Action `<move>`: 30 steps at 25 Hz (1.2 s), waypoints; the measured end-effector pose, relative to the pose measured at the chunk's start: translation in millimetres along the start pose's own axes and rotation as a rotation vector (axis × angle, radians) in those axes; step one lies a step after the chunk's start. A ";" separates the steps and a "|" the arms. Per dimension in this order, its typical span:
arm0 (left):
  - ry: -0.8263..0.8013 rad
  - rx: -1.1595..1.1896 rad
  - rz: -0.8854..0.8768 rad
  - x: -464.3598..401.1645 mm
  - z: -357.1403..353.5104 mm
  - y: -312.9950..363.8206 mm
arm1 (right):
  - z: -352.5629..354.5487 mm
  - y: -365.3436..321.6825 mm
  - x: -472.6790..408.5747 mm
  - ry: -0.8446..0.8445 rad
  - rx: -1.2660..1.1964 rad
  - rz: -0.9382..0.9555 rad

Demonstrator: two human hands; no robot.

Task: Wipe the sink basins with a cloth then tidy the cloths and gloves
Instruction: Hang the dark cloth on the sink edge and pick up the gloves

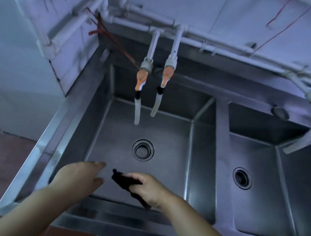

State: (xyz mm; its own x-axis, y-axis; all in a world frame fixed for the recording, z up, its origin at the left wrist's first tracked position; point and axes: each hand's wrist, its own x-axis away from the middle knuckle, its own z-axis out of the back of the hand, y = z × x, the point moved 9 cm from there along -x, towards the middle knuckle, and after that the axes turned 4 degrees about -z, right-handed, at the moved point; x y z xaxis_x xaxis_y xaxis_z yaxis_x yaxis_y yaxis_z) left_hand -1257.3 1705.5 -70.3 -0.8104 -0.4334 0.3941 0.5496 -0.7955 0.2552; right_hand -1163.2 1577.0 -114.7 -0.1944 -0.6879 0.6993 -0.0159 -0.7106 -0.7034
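Fingers of the right hand [148,189] curl round a dark cloth [128,183] over the left basin's [148,129] near edge, its long axis running far-left to near-right; the left hand [78,175] hovers with relaxed fingers, holding nothing.

Open basin floor [140,177] — hoses [137,112] overhead

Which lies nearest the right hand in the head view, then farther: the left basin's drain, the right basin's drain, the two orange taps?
From the right hand, holding the dark cloth:
1. Left basin's drain, just ahead.
2. Right basin's drain, off to the right.
3. Orange taps, at the back wall.
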 end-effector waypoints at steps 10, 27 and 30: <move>0.102 0.225 -0.517 -12.6 66.2 183.5 | 93.2 -5.2 132.5 0.498 -0.289 0.145; 0.120 0.268 -0.768 47.2 25.9 452.7 | 176.1 148.5 311.4 0.920 -0.578 0.236; 0.098 0.295 -0.832 71.2 -2.3 533.0 | 212.1 216.0 380.6 1.028 -0.553 0.211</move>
State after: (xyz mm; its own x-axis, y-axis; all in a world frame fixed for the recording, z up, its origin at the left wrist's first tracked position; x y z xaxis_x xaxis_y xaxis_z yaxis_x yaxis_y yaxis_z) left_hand -1022.6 1249.6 91.7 -0.9770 0.1915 -0.0939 -0.2060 -0.7335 0.6477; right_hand -1032.7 1130.4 26.5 -0.9365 -0.1626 0.3107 -0.2623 -0.2632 -0.9284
